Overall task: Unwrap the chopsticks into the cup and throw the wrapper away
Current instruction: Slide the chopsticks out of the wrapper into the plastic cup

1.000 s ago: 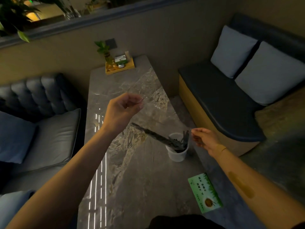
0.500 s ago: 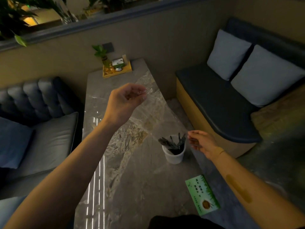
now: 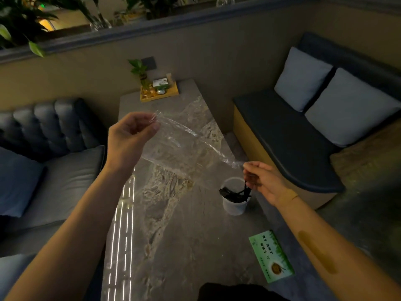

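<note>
A clear plastic wrapper [image 3: 191, 146] stretches in the air between my two hands above the marble table [image 3: 173, 246]. My left hand [image 3: 130, 137] pinches its upper left end, raised over the table's middle. My right hand [image 3: 264, 181] pinches its lower right end, right above the white cup [image 3: 235, 205]. Several dark chopsticks [image 3: 234, 193] stand in the cup, leaning in different directions. The wrapper looks empty.
A green printed card [image 3: 272, 256] lies at the table's near right edge. A yellow tray [image 3: 159, 92] with a small plant and a box sits at the far end. A grey sofa [image 3: 54, 148] is on the left, a dark bench with pillows [image 3: 303, 118] on the right.
The chopsticks slid out of the tilted wrapper and settled into the cup. My left hand lifted the wrapper's end higher; my right hand stayed by the cup's rim.
</note>
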